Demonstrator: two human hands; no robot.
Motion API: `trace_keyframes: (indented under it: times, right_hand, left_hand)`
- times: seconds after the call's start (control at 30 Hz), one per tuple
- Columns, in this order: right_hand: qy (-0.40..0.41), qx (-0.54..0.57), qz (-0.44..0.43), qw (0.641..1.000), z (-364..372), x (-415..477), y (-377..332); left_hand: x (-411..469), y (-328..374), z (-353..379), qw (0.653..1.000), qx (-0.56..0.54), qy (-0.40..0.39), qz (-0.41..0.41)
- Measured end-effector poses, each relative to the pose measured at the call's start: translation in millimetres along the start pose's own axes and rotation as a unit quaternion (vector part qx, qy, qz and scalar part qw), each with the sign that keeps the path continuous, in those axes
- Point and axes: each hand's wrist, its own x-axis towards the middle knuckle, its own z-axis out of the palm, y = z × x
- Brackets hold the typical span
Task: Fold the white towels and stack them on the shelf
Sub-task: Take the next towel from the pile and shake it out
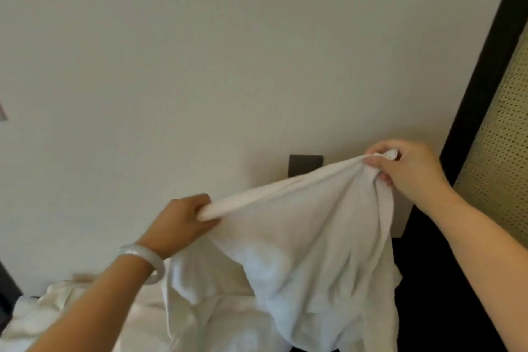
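A white towel point(308, 243) hangs in the air in front of me, its top edge pulled tight and bunched between both hands. My left hand point(183, 223) grips the lower left end of that edge, with a pale bangle on the wrist. My right hand point(408, 166) holds the higher right end, where a corner is gathered in the fingers. The rest of the towel drapes down in loose folds. More white towels point(85, 314) lie crumpled in a pile below at the lower left. No shelf is in view.
A plain cream wall point(200, 51) fills most of the view. A dark plate point(305, 166) sits on the wall behind the towel. At the right stands a dark frame point(485, 66) with a perforated tan panel point(503, 151).
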Motion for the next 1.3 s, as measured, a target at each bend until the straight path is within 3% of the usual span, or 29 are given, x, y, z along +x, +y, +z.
trace_keyframes:
  times: [0.1,0.2,0.27,0.33,0.43,0.5,0.63,0.73,0.77,0.83,0.93,1.07,1.17,1.23,1.3]
  right_hand:
    - [0.109,0.06,0.004,0.992,-21.0,41.8,-13.5]
    - [0.201,0.076,0.065,0.974,-40.1,73.9,-17.4]
    - [0.139,-0.043,0.127,0.981,-36.4,74.0,-11.0]
    - [0.036,-0.095,0.131,0.986,-3.3,47.8,-9.4]
    - [-0.088,0.093,0.123,0.984,70.4,-26.4,3.9]
    - [-0.124,0.213,0.168,0.954,112.0,-77.7,17.6]
    - [-0.162,0.256,0.241,0.922,149.1,-138.5,40.2]
    - [-0.179,0.228,0.271,0.918,154.8,-153.7,42.8]
    - [-0.178,0.21,0.276,0.921,156.4,-156.0,40.8]
    - [-0.161,0.181,0.295,0.924,160.9,-159.6,36.3]
    - [-0.116,0.216,0.322,0.915,165.6,-160.5,34.8]
    - [-0.025,0.458,0.334,0.823,153.0,-130.1,28.7]
    - [0.051,0.533,0.284,0.795,134.7,-87.4,26.5]
    - [0.075,0.543,0.248,0.799,123.6,-65.7,28.6]
    - [0.033,0.447,0.232,0.863,121.4,-62.5,30.9]
  left_hand:
    - [35.2,13.2,-24.4,0.993,0.042,0.104,-0.041]
    - [51.0,17.7,-28.6,0.985,0.099,0.051,-0.132]
    - [45.1,16.4,-15.1,0.981,0.112,-0.029,-0.157]
    - [31.5,23.0,11.7,0.982,0.01,-0.083,-0.168]
    - [13.9,51.1,55.7,0.931,-0.254,-0.147,-0.218]
    - [1.6,69.0,81.7,0.896,-0.331,-0.173,-0.242]
    - [-28.9,74.7,115.4,0.867,-0.396,-0.199,-0.23]
    - [-47.8,61.2,123.5,0.842,-0.442,-0.206,-0.232]
    - [-53.4,60.6,124.3,0.845,-0.443,-0.211,-0.214]
    - [-65.0,64.5,126.2,0.883,-0.395,-0.193,-0.164]
    - [-84.9,68.2,132.3,0.929,-0.334,-0.113,-0.11]
    - [-107.6,41.7,143.3,0.969,-0.205,-0.11,-0.088]
    - [-108.7,7.2,134.0,0.988,-0.061,-0.109,-0.094]
    - [-102.1,-15.7,119.0,0.985,-0.034,-0.092,-0.143]
    - [-92.9,-27.3,102.0,0.976,-0.065,-0.073,-0.195]
